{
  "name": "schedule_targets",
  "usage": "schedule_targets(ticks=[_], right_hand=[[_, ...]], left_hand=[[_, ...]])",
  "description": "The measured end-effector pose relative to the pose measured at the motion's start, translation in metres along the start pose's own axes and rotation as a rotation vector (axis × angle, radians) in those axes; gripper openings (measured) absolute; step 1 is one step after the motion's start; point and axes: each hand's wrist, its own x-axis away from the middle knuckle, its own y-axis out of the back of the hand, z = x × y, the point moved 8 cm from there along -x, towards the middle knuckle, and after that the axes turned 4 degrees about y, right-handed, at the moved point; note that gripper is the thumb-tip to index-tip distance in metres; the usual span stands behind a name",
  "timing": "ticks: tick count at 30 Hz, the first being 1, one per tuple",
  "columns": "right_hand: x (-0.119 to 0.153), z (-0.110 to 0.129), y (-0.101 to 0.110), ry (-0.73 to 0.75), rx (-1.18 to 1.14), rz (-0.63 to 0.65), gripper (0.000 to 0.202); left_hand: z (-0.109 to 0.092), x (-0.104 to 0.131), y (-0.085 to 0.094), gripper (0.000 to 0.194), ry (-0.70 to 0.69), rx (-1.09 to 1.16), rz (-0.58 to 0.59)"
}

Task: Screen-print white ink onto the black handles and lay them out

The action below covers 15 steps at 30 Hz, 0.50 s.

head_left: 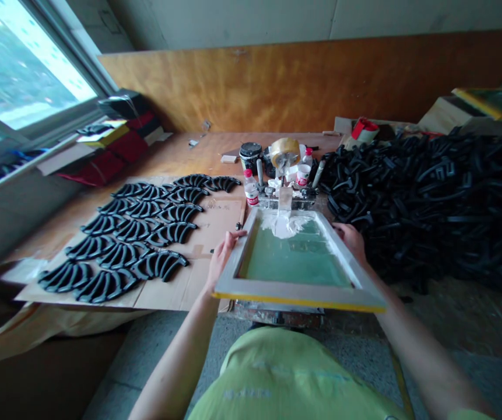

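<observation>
A screen printing frame (294,289) with a greenish mesh lies in front of me, its near edge yellow underneath. My left hand (223,256) is closed on the frame's left side, the index finger along the rim. On the opposite side, my right hand (352,240) grips the right rim, its fingers partly hidden. White ink (293,226) is smeared over the far end of the mesh. A pale flat scraper (284,201) stands at that end, its lower part in the ink. Beneath the frame, a printing stand (277,315) shows in part.
Rows of black curved plastic parts (123,254) lie on cardboard (216,216) to the left. A large heap of similar black parts (434,198) fills the right. Behind the frame stand a red-capped bottle (251,189), a dark tub (250,154) and a tape roll (284,151).
</observation>
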Motion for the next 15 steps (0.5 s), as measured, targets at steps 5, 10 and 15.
schedule_targets(ticks=[5,10,15], right_hand=[[-0.050,0.079,0.007,0.313,0.021,-0.111,0.050],[-0.077,0.143,-0.054,0.444,0.213,0.197,0.031],[-0.047,0.132,-0.075,0.426,0.315,0.334,0.016]], left_hand=[[0.088,0.005,-0.001,0.076,0.184,-0.070,0.091],[0.124,-0.008,-0.001,0.077,0.184,-0.156,0.032],[0.130,-0.008,0.002,0.066,0.204,-0.180,0.019]])
